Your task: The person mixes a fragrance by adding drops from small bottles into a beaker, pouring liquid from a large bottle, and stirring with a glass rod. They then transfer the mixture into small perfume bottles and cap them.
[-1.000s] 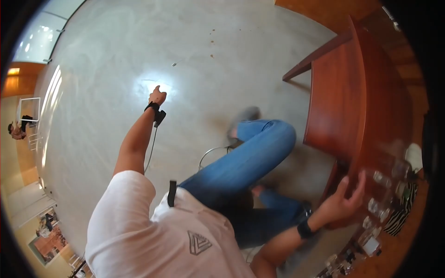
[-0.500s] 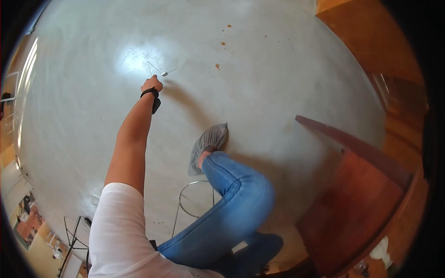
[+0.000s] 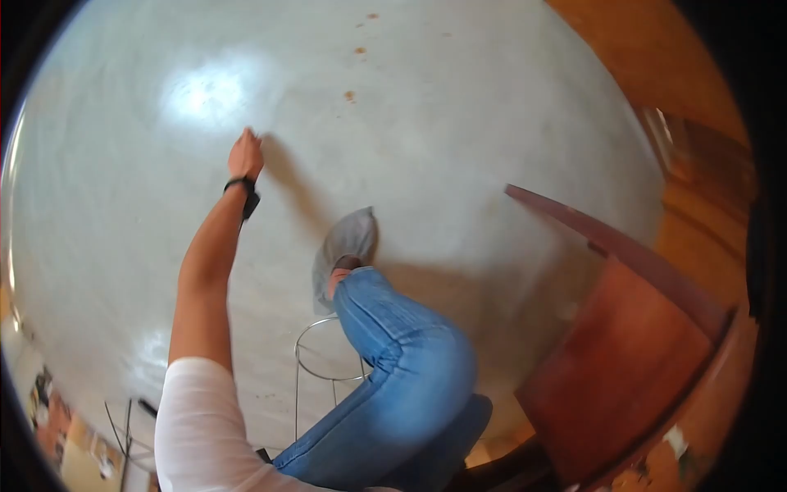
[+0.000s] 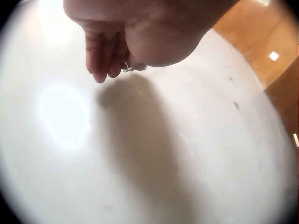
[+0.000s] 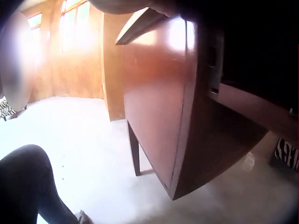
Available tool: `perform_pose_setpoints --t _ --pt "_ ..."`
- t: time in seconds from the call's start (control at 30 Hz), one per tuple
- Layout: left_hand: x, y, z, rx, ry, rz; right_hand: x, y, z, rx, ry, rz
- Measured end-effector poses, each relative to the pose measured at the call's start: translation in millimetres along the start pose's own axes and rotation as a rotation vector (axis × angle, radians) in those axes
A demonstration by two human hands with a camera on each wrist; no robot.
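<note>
My left hand (image 3: pixel 246 154) reaches down close over the grey floor (image 3: pixel 443 123), a black band on its wrist. In the left wrist view the fingers (image 4: pixel 96 60) are bent together, and a small silver metal piece (image 4: pixel 127 69) shows pinched between them and the thumb. Most of that piece is hidden by the hand. Only an edge of my right hand (image 5: pixel 156 5) appears, at the top of the right wrist view, overlapping the top of a reddish-brown wooden desk (image 5: pixel 156 84). Its fingers are hidden there, and the head view does not include it.
The wooden desk (image 3: pixel 615 369) stands to the right, its leg reaching toward the middle. A round metal stool frame (image 3: pixel 297 353) is beside my bent leg (image 3: pixel 410 353). My foot wears a grey shoe cover (image 3: pixel 348 238). Brown spots (image 3: pixel 350 97) mark the floor ahead.
My left hand has reached the floor, and the small metal piece with thin wire that lay there has been picked up. I have bent lower; the right hand has left the head view.
</note>
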State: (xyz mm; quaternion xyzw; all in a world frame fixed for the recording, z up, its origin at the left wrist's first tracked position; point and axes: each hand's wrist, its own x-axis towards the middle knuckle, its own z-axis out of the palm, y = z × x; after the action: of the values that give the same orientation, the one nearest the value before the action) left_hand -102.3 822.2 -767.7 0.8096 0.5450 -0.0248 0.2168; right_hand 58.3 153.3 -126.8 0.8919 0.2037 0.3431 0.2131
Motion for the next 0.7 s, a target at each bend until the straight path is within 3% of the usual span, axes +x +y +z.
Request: perform_pose_setpoints --t 0.03,0.07,0.1,0.13,0.17,0.23,0.27,0.3,0.37,0.4,0.47,0.5,0.53,0.57,0.67,0.7 --pt "-22.8 16.4 -7.8 -0.14 -0.043 0.008 -26.6 24.6 8.2 -0.088 0.025 0.143" --pt "-50.6 35.0 -18.3 -0.177 -0.027 0.151 -0.6 -0.7 -6.7 -0.156 -0.17 0.27" --pt "-82.8 54.7 -30.7 -0.285 -0.048 0.223 5.3 -3.0 -11.1 -0.21 -0.132 0.117" --pt "-116.0 77.1 -46.9 -0.381 -0.071 0.269 1.3 -9.9 -8.9 -0.051 -0.081 0.212" --pt "-152.0 104.4 -70.1 -0.522 -0.141 0.286 6.0 -24.4 -7.2 -0.076 -0.023 0.186" --pt "-218.4 162.4 -113.9 -0.923 -0.419 0.249 14.3 -30.4 -13.3 -0.113 -0.09 0.242" --pt "-253.3 192.3 -134.1 -1.01 -0.49 0.24 3.5 -23.1 -8.6 -0.152 -0.164 0.375" --pt "-272.3 229.8 -165.7 -1.091 -0.557 0.236 2.5 -24.8 -7.1 -0.164 -0.023 0.265" --pt "-327.0 306.9 -237.0 -1.165 -0.636 0.418 6.4 -25.5 -20.8 -0.063 -0.082 0.355" --pt "-361.3 334.1 -276.9 -1.183 -0.671 0.492 9.3 -26.2 -33.9 0.102 -0.066 0.404" --pt "-415.0 383.5 -330.3 -1.205 -0.74 0.788 9.0 -18.1 -58.8 0.491 0.006 0.431" --pt "-436.2 399.5 -379.8 -1.195 -0.763 0.961 15.4 -18.1 -92.5 0.695 0.053 0.403" --pt "-473.4 417.7 -409.4 -1.179 -0.781 1.131 -2.2 -14.4 -113.6 1.143 -0.046 0.581" --pt "-513.5 433.8 -429.1 -1.162 -0.793 1.298 -21.9 -5.5 -132.2 1.608 -0.129 0.725" --pt "-603.7 439.8 -470.6 -1.04 -0.825 1.677 -61.7 16.5 -207.4 2.336 -0.115 0.851" --pt "-631.4 439.1 -472.0 -1.028 -0.888 1.698 -78.6 23.8 -216.0 2.406 -0.022 0.856"
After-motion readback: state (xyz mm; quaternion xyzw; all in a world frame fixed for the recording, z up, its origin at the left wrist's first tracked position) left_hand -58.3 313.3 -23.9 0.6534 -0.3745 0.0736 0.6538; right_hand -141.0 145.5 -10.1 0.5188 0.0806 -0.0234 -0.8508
